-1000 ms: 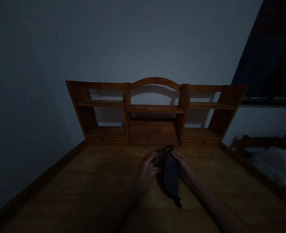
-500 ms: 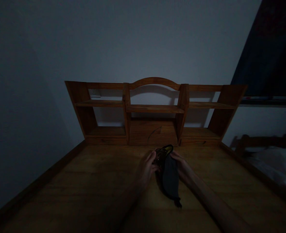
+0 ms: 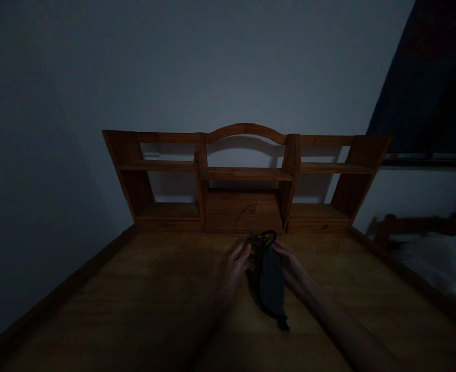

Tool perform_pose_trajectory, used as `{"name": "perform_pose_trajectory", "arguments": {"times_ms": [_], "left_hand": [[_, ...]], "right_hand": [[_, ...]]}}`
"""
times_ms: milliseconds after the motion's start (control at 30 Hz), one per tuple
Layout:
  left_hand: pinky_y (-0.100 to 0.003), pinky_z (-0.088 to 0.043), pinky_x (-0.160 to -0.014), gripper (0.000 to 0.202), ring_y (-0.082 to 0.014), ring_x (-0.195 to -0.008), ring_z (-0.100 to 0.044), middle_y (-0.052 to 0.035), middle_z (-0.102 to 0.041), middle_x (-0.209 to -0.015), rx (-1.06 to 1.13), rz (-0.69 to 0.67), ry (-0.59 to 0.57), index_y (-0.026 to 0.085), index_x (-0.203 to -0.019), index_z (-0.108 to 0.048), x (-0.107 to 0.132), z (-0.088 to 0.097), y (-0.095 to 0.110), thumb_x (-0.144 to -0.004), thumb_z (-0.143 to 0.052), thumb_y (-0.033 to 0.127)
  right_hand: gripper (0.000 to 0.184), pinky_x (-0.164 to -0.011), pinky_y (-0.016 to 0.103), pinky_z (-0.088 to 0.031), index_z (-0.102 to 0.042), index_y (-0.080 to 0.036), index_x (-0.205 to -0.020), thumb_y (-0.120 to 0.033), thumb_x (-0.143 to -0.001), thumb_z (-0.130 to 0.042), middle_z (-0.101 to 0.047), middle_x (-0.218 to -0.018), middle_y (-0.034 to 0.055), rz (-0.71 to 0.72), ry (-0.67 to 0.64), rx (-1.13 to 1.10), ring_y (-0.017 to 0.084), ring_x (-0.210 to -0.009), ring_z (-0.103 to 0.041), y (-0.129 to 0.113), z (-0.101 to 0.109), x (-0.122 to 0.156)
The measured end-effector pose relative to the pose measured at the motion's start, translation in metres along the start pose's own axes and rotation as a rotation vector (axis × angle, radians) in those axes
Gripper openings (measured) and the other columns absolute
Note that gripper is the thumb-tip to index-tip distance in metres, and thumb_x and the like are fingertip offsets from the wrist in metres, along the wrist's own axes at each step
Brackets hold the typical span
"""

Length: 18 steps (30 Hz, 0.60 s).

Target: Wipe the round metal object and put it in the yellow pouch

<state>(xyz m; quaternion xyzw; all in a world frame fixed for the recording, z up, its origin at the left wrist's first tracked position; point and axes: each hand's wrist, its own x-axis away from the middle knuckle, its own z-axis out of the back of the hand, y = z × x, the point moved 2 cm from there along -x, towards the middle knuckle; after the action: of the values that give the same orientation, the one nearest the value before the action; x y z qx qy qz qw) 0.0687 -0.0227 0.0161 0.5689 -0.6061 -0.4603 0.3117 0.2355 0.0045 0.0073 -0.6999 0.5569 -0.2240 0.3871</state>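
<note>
A grey zip pouch (image 3: 271, 279) with black edging and a yellowish lining hangs at a slant above the wooden desk, its mouth open at the top. My right hand (image 3: 287, 258) is closed on the pouch's upper right edge. On the other side, my left hand (image 3: 238, 262) has its fingers curled round a dark, glossy brown object (image 3: 255, 246) with bright glints. This object lies against the pouch's mouth; its kind is hard to make out in the dim light, and I cannot tell whether part of it is inside. A short black tail (image 3: 283, 324) dangles from the pouch's lower end.
The wooden desk (image 3: 135, 289) has raised edges on both sides. A wooden shelf unit (image 3: 247, 173) stands along its back against the pale wall. To the right are a dark curtain (image 3: 417, 88) and a whitish cloth heap (image 3: 429, 256) beside a wooden frame.
The left fingers have shifted slightly on the glossy object, which has turned a little. The pouch and my right hand stay nearly where they were.
</note>
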Motion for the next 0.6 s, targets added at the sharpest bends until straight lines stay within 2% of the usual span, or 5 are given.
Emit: {"name": "perform_pose_trajectory", "arguments": {"times_ms": [233,333,500,567,600], "left_hand": [[-0.024,-0.051,-0.069,0.052,-0.0194,-0.091,-0.065,-0.0091,-0.065,-0.117,-0.125,-0.033,-0.012,0.021,-0.125,-0.059,-0.0044,0.0047,-0.0017,-0.081,-0.063,0.047],[-0.023,-0.051,-0.066,0.051,-0.0173,-0.085,-0.065,-0.0085,-0.065,-0.117,-0.195,-0.088,0.014,0.021,-0.126,-0.059,-0.0048,0.0054,-0.0013,-0.082,-0.062,0.046],[-0.022,-0.05,-0.056,0.053,-0.0114,-0.062,-0.062,-0.0085,-0.069,-0.107,-0.326,-0.131,0.08,0.018,-0.127,-0.057,-0.003,0.0023,0.0019,-0.083,-0.06,0.047],[-0.022,-0.051,-0.054,0.053,-0.0122,-0.063,-0.064,-0.0102,-0.069,-0.11,-0.332,-0.153,0.102,0.017,-0.13,-0.054,-0.002,0.0001,0.004,-0.084,-0.059,0.045],[-0.021,-0.052,-0.055,0.053,-0.014,-0.07,-0.066,-0.0112,-0.067,-0.115,-0.316,-0.174,0.107,0.018,-0.131,-0.052,-0.0016,-0.0012,0.0053,-0.085,-0.058,0.044]], "right_hand": [[0.029,-0.08,0.028,-0.053,-0.065,-0.021,-0.105,-0.015,-0.077,-0.068,-0.073,-0.099,0.0007,-0.019,0.004,-0.045,0.016,-0.083,-0.07,0.002,0.0035,-0.0021],[0.028,-0.079,0.027,-0.053,-0.065,-0.021,-0.104,-0.016,-0.076,-0.068,-0.073,-0.099,0.001,-0.014,0.011,-0.031,0.016,-0.083,-0.07,0.0017,0.005,-0.0024],[0.023,-0.081,0.029,-0.053,-0.064,-0.021,-0.103,-0.02,-0.08,-0.064,-0.073,-0.098,0.0007,-0.022,0.012,-0.019,0.017,-0.084,-0.07,0.0011,0.0026,-0.0001],[0.02,-0.084,0.031,-0.053,-0.064,-0.021,-0.101,-0.021,-0.082,-0.061,-0.073,-0.097,0.001,-0.047,0.004,-0.018,0.018,-0.086,-0.07,0.0011,-0.0005,0.0016],[0.018,-0.084,0.032,-0.053,-0.064,-0.021,-0.1,-0.022,-0.083,-0.06,-0.074,-0.096,0.0011,-0.066,-0.002,-0.025,0.018,-0.086,-0.07,0.0014,-0.0022,0.0025]]}}
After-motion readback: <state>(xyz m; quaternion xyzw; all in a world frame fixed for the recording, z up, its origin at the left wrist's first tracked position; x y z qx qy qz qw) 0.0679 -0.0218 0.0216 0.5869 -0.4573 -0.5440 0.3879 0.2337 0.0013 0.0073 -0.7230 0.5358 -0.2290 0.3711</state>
